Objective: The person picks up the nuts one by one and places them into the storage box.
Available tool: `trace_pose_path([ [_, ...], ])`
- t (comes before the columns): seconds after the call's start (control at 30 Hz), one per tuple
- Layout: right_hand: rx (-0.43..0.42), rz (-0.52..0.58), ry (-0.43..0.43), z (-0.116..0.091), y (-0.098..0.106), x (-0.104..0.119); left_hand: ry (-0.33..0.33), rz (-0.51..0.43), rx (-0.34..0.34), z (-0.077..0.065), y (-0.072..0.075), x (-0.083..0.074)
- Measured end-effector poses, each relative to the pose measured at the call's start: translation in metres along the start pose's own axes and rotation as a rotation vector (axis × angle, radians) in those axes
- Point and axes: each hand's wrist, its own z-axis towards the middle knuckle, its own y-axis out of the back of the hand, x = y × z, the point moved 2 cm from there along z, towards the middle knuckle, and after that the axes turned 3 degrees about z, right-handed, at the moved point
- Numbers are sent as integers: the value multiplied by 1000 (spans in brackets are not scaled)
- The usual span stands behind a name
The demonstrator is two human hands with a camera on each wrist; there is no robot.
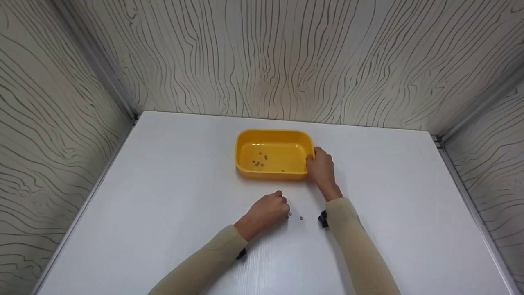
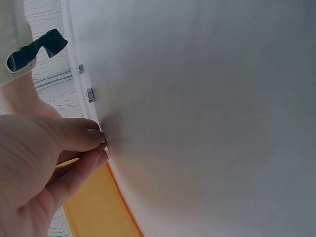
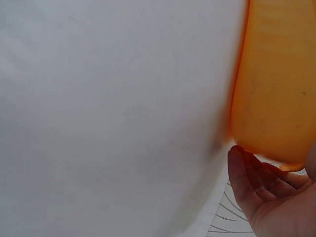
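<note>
A yellow plastic bin (image 1: pixel 270 175) stands on the white table, with several small dark nuts (image 1: pixel 258 164) on its floor. My right hand (image 1: pixel 322 167) grips its right end, thumb over the rim and fingers along the outside wall; the right wrist view shows those fingers (image 3: pixel 242 173) against the bin's end. In front of the bin, my left hand (image 1: pixel 268 209) is down at the tabletop. Its thumb and fingertips pinch a small metal nut (image 2: pixel 104 141), mostly hidden by them. Two loose hex nuts (image 2: pixel 90 95) lie just beyond these fingertips, one (image 1: pixel 301 218) farther right.
The white table (image 1: pixel 172 172) extends around the bin on all sides. Wood-grain patterned panels (image 1: pixel 266 61) rise behind it and at both sides. A dark wrist strap (image 1: pixel 323 219) shows at the right sleeve.
</note>
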Motion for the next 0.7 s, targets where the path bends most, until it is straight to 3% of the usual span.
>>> trace_pose_path([
  [0.13, -16, -9, 12, 0, 0, 0, -3, -6, 6, 0, 1, 0],
  [0.37, -14, -25, 12, 0, 0, 1, 19, -47, -42, -2, 4, 4],
  [0.5, -5, -19, -4, 0, -1, 1, 32, -123, -18, -4, 6, 7],
  [0.7, -23, -22, 3, 1, -2, -1, 86, -309, 68, -4, 10, 14],
])
